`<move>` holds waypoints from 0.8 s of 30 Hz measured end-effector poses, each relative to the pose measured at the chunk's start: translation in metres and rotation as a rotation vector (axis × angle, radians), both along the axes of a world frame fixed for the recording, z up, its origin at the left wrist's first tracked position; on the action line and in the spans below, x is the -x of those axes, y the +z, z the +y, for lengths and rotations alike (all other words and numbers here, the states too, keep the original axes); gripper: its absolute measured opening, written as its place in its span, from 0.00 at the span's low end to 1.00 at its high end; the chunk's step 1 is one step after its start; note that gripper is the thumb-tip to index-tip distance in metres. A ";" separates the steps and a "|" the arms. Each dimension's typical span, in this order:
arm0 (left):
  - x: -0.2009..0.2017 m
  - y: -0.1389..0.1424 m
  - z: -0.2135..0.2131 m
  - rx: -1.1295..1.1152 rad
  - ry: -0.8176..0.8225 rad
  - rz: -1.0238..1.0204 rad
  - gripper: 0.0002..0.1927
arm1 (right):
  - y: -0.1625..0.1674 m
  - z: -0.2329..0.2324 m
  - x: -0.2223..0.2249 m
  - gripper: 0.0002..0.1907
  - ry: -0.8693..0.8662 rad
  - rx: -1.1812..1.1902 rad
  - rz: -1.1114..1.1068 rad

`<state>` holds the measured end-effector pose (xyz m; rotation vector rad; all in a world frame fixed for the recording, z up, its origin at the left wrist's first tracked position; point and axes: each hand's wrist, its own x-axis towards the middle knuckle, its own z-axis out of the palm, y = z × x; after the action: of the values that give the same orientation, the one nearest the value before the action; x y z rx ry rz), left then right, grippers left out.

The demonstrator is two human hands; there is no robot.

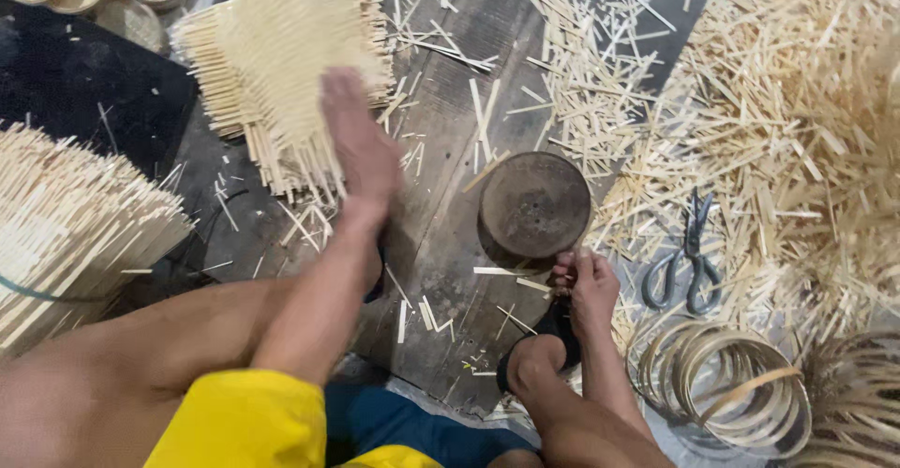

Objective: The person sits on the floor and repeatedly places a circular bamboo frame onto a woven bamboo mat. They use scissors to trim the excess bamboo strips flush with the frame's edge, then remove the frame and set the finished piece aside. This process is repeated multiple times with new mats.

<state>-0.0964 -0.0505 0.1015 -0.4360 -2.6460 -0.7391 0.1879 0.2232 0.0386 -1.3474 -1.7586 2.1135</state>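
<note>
The fingers (345, 102) of the left hand (361, 154) were stretched out flat and close together, holding nothing. They lay against the near edge of a woven mat of thin bamboo strips (281, 55). The mat sat up and to the left of that hand, and its loose strip ends poked out toward the person's knees. The mat's long strips ran from the far left down toward the hand, so the hand met them nearly end on.

The right hand (583, 290) was much farther from the mat. Its fingers (565, 266) were curled in small, just below a round dark metal tin (534, 207) on the wooden floor (450, 234). I could not tell if they pinched a strip. Scissors (689, 262) lay to the right of that hand, with bamboo rings (722, 388) near them and cut strips all around.
</note>
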 end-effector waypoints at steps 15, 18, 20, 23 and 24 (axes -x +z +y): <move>-0.232 -0.026 0.133 0.293 -0.963 -0.675 0.38 | 0.037 0.045 0.022 0.25 0.016 0.113 0.047; -0.182 -0.012 0.124 -0.224 -0.800 -0.455 0.32 | 0.037 0.054 0.027 0.24 0.098 0.085 -0.087; -0.129 -0.007 0.114 0.104 -0.257 -0.887 0.21 | 0.036 0.058 0.029 0.24 0.233 -0.012 -0.123; -0.067 -0.010 0.103 -0.107 0.087 -0.889 0.34 | 0.033 0.059 0.030 0.21 0.209 -0.005 -0.132; -0.055 -0.013 0.096 -0.240 0.113 -1.132 0.34 | 0.031 0.059 0.030 0.22 0.203 -0.007 -0.106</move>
<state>-0.0413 0.0460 0.0889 0.3255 -3.4262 -1.5906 0.1580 0.2819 0.0700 -1.3553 -2.0223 2.1678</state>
